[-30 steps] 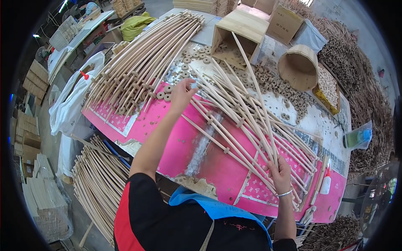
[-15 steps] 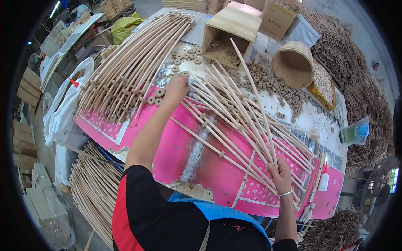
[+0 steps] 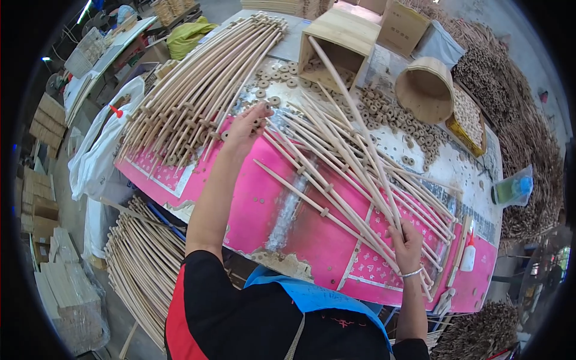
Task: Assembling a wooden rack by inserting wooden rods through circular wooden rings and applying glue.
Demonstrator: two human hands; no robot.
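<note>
Here, at a pink-covered desk (image 3: 264, 210), the person's right hand (image 3: 407, 247) has its fingers clamped on one long wooden rod (image 3: 351, 126) that rises from a fan of rods (image 3: 336, 162) lying across the middle. The left hand (image 3: 247, 126) reaches far forward, fingers pinched together on small wooden rings (image 3: 259, 123) beside a stacked rod pile (image 3: 198, 96).

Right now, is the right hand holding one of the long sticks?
Yes, the right hand grips the near end of a long wooden stick that slants up toward the wooden box.
</note>
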